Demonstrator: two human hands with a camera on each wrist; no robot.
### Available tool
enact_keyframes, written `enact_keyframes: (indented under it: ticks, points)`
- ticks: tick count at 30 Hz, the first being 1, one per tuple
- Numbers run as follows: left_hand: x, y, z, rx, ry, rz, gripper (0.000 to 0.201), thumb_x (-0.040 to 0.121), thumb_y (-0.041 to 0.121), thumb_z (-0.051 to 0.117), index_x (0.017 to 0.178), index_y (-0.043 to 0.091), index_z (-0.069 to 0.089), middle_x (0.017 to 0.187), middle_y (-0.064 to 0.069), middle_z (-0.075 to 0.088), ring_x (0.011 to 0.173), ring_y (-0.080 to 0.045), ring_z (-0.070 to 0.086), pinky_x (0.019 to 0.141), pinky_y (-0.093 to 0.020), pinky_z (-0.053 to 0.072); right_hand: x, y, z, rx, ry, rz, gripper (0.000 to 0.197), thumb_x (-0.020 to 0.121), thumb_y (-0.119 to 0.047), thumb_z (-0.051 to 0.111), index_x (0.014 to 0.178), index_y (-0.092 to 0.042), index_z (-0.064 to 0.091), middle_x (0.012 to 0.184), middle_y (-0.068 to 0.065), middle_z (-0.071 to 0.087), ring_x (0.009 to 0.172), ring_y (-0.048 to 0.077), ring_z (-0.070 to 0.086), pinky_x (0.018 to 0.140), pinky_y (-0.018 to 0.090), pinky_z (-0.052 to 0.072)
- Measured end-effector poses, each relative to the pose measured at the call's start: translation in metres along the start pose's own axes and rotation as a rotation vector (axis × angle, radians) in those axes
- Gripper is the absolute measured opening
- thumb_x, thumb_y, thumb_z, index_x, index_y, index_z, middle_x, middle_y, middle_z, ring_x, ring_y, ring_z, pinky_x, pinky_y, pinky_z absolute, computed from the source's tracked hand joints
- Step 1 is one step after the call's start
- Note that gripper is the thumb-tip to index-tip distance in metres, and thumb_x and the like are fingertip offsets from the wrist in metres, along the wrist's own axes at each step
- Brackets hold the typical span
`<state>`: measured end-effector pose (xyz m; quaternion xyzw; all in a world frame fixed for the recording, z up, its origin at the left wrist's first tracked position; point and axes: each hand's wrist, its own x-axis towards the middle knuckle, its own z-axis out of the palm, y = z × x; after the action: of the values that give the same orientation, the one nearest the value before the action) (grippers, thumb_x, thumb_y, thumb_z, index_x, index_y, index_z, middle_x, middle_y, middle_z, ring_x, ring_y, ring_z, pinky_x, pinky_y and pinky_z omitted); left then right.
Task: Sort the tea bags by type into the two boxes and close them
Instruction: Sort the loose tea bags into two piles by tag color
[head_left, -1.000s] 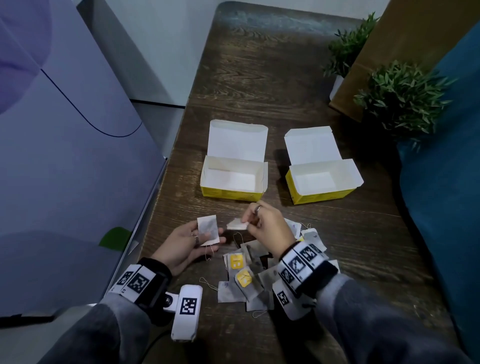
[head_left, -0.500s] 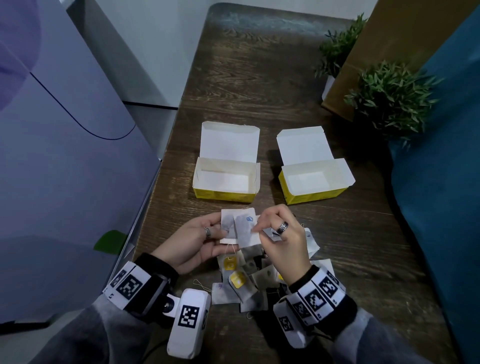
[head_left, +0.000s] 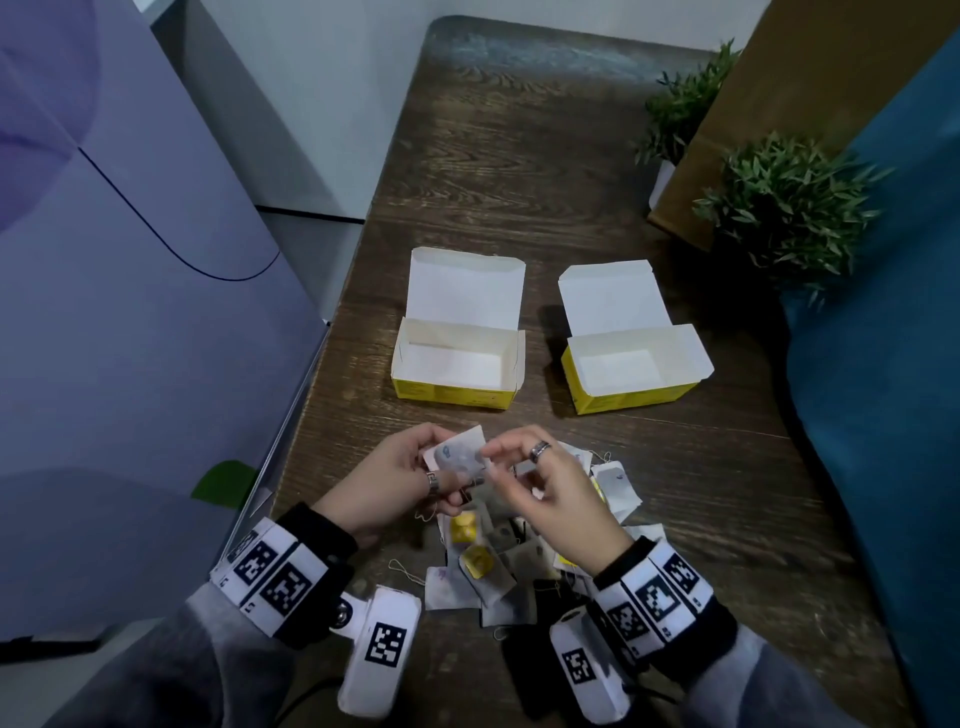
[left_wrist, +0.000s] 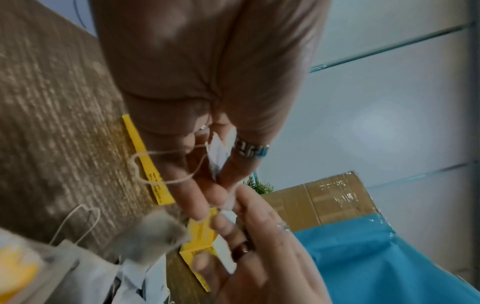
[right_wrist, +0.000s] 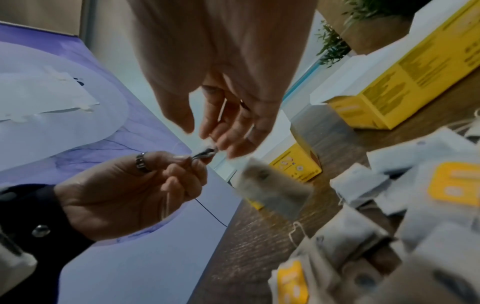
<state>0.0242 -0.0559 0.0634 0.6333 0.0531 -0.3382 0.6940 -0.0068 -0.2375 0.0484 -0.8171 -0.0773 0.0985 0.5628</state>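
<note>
On the dark wooden table (head_left: 545, 156), which runs from the near edge to the far wall, two yellow boxes stand side by side with their white lids thrown back and their insides bare: the left box (head_left: 457, 364) and, a little apart, the right box (head_left: 631, 371). At the far right edge two small green plants (head_left: 784, 208) stand close to a brown cardboard panel (head_left: 810, 104), with a blue cushion (head_left: 893, 364) alongside the table. Nearer the person, a loose pile of tea bags (head_left: 498, 566) lies on the wood in front of the boxes, some with yellow tags and some plain white, their strings trailing out around them. Above the pile's far edge the two hands meet. The left hand (head_left: 387, 483), a ring on one finger, pinches a small stack of white tea bags (head_left: 460, 454) between thumb and fingers, held up clear of the table and short of the left box. The right hand (head_left: 545, 488), also ringed, has its thumb and fingertips closed on the edge of that same stack, the remaining fingers loosely curled. From the left wrist view a thin string (left_wrist: 166, 162) loops down from the held bags.
</note>
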Motion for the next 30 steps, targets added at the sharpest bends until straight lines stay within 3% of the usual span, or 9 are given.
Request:
enact_keyframes:
  ticks: [4,7,10,12,15,18,22,27,30]
  points:
    - [0.006,-0.015,-0.001,-0.011,0.097,-0.062,0.017,0.089,-0.007,0.050,0.101,0.003,0.057,0.066,-0.012,0.056,0.048,-0.009,0.058,0.048,-0.016,0.052,0.002,0.014,0.017,0.054,0.037,0.171,0.017,0.087,-0.023,0.064,0.096,-0.031,0.052,0.105,-0.002,0.051,0.084,0.001,0.057,0.068,0.015,0.045]
    - [0.012,-0.027,-0.010,0.110,0.243,-0.058,0.021,0.090,-0.003,0.051,0.109,0.003,0.056,0.067,-0.010,0.055,0.048,-0.009,0.057,0.043,-0.014,0.047,0.010,0.034,0.016,-0.158,0.057,0.273,0.015,0.088,-0.022,0.061,0.097,-0.023,0.049,0.106,0.000,0.048,0.079,0.007,0.052,0.074,0.015,0.043]
    - [0.016,-0.035,-0.028,0.212,0.374,-0.030,0.017,0.084,-0.002,0.061,0.098,0.007,0.055,0.074,-0.005,0.059,0.057,-0.012,0.057,0.048,-0.018,0.050,0.025,0.051,0.020,-0.384,-0.042,0.336,0.020,0.090,-0.022,0.058,0.109,-0.017,0.052,0.117,-0.002,0.043,0.091,0.012,0.054,0.092,0.031,0.046]
    - [0.017,-0.039,-0.039,0.302,0.428,-0.018,0.012,0.083,0.002,0.063,0.087,0.011,0.056,0.071,-0.003,0.058,0.060,-0.011,0.055,0.053,-0.015,0.047,0.036,0.056,0.025,-0.522,-0.071,0.373,0.032,0.090,-0.026,0.057,0.118,-0.012,0.050,0.123,0.002,0.040,0.107,0.022,0.054,0.094,0.040,0.046]
    - [0.021,-0.040,-0.053,0.215,0.447,-0.060,0.010,0.085,-0.004,0.058,0.083,0.006,0.058,0.071,-0.005,0.058,0.054,-0.006,0.058,0.049,-0.011,0.050,0.053,0.057,0.029,-0.642,-0.064,0.429,0.053,0.086,-0.033,0.063,0.129,-0.011,0.041,0.131,0.008,0.034,0.118,0.030,0.048,0.097,0.042,0.045]
    - [0.026,-0.042,-0.070,0.259,0.466,-0.080,0.014,0.085,-0.005,0.058,0.089,0.008,0.061,0.081,-0.008,0.060,0.068,-0.011,0.059,0.052,-0.012,0.052,0.065,0.056,0.031,-0.675,-0.037,0.465,0.058,0.084,-0.034,0.066,0.131,-0.013,0.040,0.134,0.010,0.033,0.121,0.033,0.046,0.100,0.043,0.043]
    - [0.035,-0.042,-0.092,0.380,0.550,-0.027,0.022,0.081,0.003,0.066,0.101,0.012,0.060,0.087,-0.005,0.062,0.078,-0.013,0.059,0.051,-0.012,0.048,0.075,0.063,0.028,-0.621,-0.001,0.499,0.054,0.079,-0.026,0.072,0.126,-0.015,0.048,0.132,0.009,0.042,0.120,0.030,0.047,0.103,0.041,0.040]
    - [0.046,-0.048,-0.103,0.489,0.604,-0.025,0.027,0.079,0.008,0.069,0.104,0.015,0.062,0.093,-0.004,0.065,0.087,-0.016,0.061,0.071,-0.022,0.043,0.076,0.068,0.025,-0.584,-0.007,0.479,0.018,0.077,-0.022,0.074,0.091,-0.018,0.062,0.114,0.005,0.051,0.108,0.027,0.052,0.095,0.037,0.043]
    - [0.049,-0.051,-0.106,0.576,0.600,-0.004,0.035,0.079,0.005,0.067,0.112,0.017,0.061,0.103,0.000,0.059,0.097,-0.018,0.058,0.079,-0.023,0.043,0.072,0.060,0.024,-0.488,0.037,0.316,0.014,0.079,-0.010,0.069,0.075,-0.020,0.060,0.092,-0.005,0.052,0.088,0.013,0.056,0.081,0.027,0.044]
